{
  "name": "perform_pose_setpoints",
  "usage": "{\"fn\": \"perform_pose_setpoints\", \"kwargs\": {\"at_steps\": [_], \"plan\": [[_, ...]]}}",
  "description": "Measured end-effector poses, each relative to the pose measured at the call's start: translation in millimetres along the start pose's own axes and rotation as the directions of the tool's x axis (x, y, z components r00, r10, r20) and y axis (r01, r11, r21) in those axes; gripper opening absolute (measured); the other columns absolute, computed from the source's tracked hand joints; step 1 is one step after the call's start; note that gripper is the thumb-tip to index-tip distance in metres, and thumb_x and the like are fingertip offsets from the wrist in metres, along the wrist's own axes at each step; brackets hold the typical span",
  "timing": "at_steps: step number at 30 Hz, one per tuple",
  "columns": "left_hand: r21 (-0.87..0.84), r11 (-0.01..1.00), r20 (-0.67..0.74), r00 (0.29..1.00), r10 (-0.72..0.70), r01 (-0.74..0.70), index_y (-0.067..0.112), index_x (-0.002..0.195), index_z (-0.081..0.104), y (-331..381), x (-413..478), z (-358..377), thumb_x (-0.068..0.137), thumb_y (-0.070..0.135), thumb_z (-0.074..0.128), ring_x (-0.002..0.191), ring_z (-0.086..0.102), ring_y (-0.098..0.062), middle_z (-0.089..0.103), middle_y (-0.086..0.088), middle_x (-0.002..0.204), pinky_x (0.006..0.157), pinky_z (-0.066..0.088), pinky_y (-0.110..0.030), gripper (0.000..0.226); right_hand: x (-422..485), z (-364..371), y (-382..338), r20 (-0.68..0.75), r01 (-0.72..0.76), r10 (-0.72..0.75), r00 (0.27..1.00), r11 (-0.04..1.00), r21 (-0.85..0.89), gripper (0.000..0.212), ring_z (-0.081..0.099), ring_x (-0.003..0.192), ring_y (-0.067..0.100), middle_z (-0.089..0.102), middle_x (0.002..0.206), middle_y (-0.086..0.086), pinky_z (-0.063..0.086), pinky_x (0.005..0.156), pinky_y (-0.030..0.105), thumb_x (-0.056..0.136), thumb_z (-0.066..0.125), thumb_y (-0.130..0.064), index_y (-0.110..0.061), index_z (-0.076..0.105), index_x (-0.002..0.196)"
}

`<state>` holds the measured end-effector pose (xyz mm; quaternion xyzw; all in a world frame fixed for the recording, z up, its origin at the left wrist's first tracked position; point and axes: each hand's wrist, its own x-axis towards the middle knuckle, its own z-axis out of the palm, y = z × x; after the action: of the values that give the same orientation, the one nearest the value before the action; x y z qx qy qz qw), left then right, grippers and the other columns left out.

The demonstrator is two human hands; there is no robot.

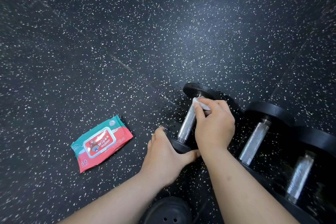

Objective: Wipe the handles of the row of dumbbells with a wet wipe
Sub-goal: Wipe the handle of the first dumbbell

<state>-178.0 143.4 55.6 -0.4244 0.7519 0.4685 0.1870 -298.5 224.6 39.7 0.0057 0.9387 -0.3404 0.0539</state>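
Three black dumbbells with knurled silver handles lie in a row on the floor at the lower right. My right hand (213, 125) grips a white wet wipe (201, 102) and presses it on the far end of the leftmost handle (187, 124). My left hand (164, 152) rests on the near black head (179, 146) of that dumbbell, thumb along its edge. The middle handle (253, 143) and the right handle (299, 176) lie bare beside it.
A red and green pack of wipes (101, 143) lies on the speckled black rubber floor (127, 42) to the left of my hands. A black shoe (168, 211) shows at the bottom edge.
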Motion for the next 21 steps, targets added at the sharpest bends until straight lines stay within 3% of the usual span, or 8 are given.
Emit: {"fn": "perform_pose_setpoints", "kwargs": {"at_steps": [6, 14, 18, 21], "plan": [[-0.009, 1.0, -0.009, 1.0, 0.0, 0.0, 0.03, 0.161, 0.015, -1, 1, 2, 0.047, 0.078, 0.083, 0.144, 0.04, -0.018, 0.041, 0.005, 0.155, 0.114, 0.043, -0.042, 0.141, -13, 0, 3, 0.077, 0.122, -0.114, 0.99, 0.987, -0.106, 0.01, 0.057, 0.079, 0.01, 0.059, 0.096, -0.015, 0.035, 0.06, 0.028, 0.094, 0.074, -0.047, -0.039, 0.079, 0.098], [-0.012, 1.0, -0.006, 1.0, 0.006, -0.006, 0.03, 0.16, 0.017, -3, 2, 3, 0.046, 0.079, 0.082, 0.14, 0.043, -0.018, 0.044, 0.005, 0.151, 0.113, 0.044, -0.042, 0.14, -7, -2, -3, 0.058, 0.068, -0.061, 0.996, 0.99, -0.127, 0.014, 0.054, 0.072, 0.011, 0.058, 0.099, -0.012, 0.035, 0.057, 0.028, 0.098, 0.067, -0.05, -0.044, 0.076, 0.107], [-0.035, 0.999, -0.012, 1.0, 0.008, -0.008, 0.032, 0.161, 0.015, -4, 2, 4, 0.045, 0.077, 0.085, 0.143, 0.04, -0.019, 0.041, 0.005, 0.156, 0.115, 0.042, -0.042, 0.142, -19, -3, 0, 0.104, 0.099, -0.086, 0.991, 0.986, -0.131, 0.013, 0.055, 0.073, 0.009, 0.054, 0.098, -0.013, 0.039, 0.06, 0.029, 0.094, 0.072, -0.051, -0.041, 0.077, 0.1], [-0.034, 0.999, -0.019, 1.0, 0.009, -0.01, 0.032, 0.161, 0.015, -5, 1, 5, 0.046, 0.078, 0.085, 0.144, 0.04, -0.018, 0.041, 0.005, 0.155, 0.115, 0.042, -0.043, 0.142, -13, -1, 0, 0.044, 0.043, -0.04, 0.998, 0.996, -0.077, 0.012, 0.055, 0.076, 0.007, 0.054, 0.105, -0.017, 0.04, 0.06, 0.027, 0.092, 0.076, -0.05, -0.039, 0.078, 0.096]]}}
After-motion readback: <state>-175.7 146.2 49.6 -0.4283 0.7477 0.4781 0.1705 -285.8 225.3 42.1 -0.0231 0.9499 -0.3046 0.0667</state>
